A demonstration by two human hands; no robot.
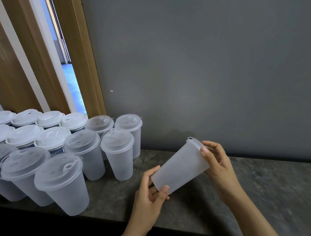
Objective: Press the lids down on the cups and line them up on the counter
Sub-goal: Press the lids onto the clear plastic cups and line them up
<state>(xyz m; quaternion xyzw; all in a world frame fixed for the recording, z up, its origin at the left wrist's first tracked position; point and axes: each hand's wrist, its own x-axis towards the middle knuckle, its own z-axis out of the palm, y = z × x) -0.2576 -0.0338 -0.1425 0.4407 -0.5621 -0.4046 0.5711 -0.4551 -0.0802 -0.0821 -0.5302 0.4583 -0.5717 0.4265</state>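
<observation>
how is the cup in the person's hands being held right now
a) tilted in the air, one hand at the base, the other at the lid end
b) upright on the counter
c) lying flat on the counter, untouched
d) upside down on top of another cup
a: the cup is tilted above the counter, with the left hand gripping its base and the right hand holding the lid end.

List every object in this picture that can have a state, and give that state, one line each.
Held cup: tilted, off the counter, lid on its mouth.
Lid: on the held cup; fully pressed or not, cannot tell.
Left hand: grips the cup's base.
Right hand: holds the cup's rim end, thumb on the lid's edge.
Cups in rows: upright on the counter, lidded.
Counter: carries the rows at its left.
Door: ajar.
</observation>
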